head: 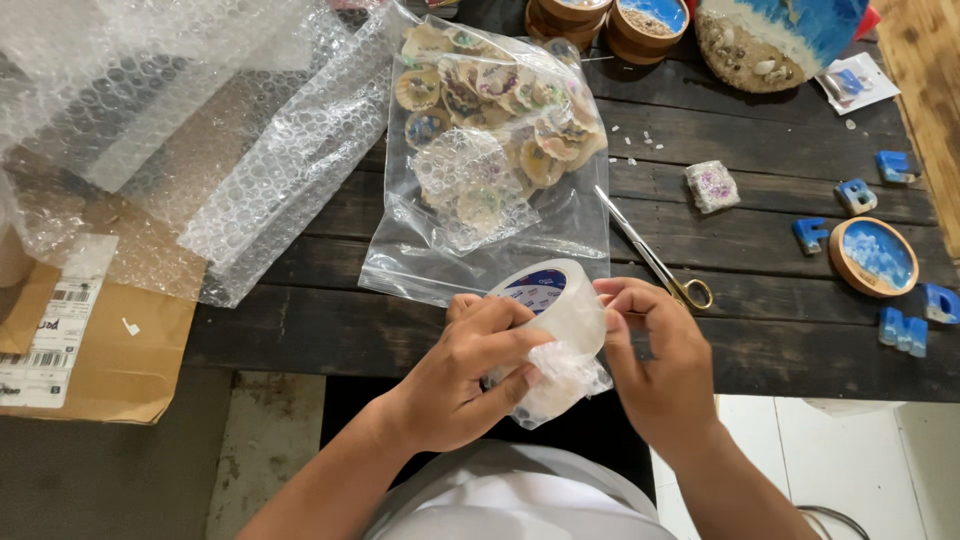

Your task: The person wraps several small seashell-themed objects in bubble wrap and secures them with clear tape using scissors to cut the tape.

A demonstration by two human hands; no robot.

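Indoors, dark plank table (780, 330), pale tiled floor (850, 450), cardboard box (120, 360).

Colours on dark counter (780, 340)
Clear tape roll (555, 300), blue letters (857, 196), blue-white round dish (873, 257), brown cardboard box (110, 350), gold-handled scissors (655, 262).

Brown cardboard box (95, 345) far left, white label (55, 335) on top; clear bag (480, 160) mid-table.
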